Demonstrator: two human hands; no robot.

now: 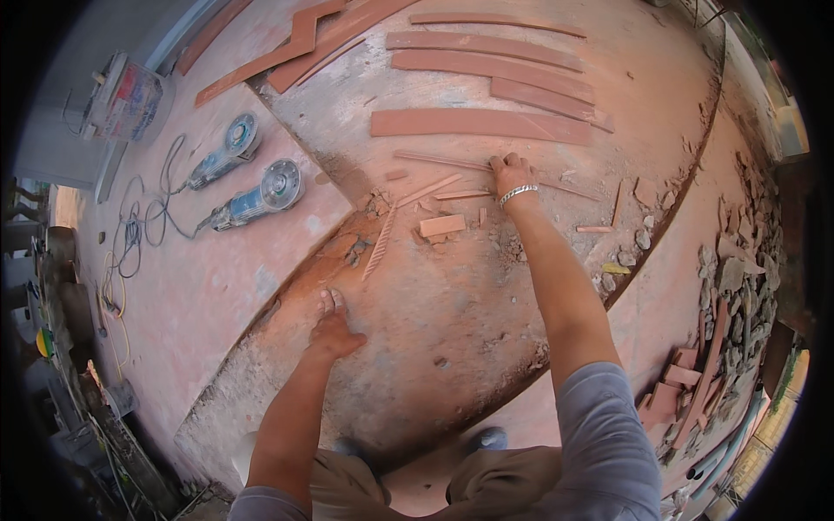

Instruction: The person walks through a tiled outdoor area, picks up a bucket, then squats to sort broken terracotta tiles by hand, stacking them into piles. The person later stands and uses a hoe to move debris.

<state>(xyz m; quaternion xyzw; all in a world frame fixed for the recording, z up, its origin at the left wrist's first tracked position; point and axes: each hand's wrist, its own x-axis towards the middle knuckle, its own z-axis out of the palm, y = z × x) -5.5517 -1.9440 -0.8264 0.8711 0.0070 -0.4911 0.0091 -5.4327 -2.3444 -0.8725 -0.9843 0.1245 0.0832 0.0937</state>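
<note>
Over the dusty ground, my right hand [512, 176], with a silver chain bracelet on its wrist, is closed around the middle of a long thin reddish tile strip [443, 160]. The strip sticks out on both sides of the fist. My left hand [333, 328] is held low over the dirt with its fingers spread, and nothing is in it. Between the hands lie a short tile block [442, 226], narrow tile offcuts [427, 189] and a ridged strip [381, 243]. Several wider reddish tile strips [480, 125] are laid out beyond my right hand.
Two blue angle grinders [259, 193] rest with their cables on the raised slab at left. Behind them stands a clear bucket [130, 102]. Notched tile pieces [301, 39] lie at the far side. Rubble [738, 269] and broken tiles [682, 382] are heaped along the right.
</note>
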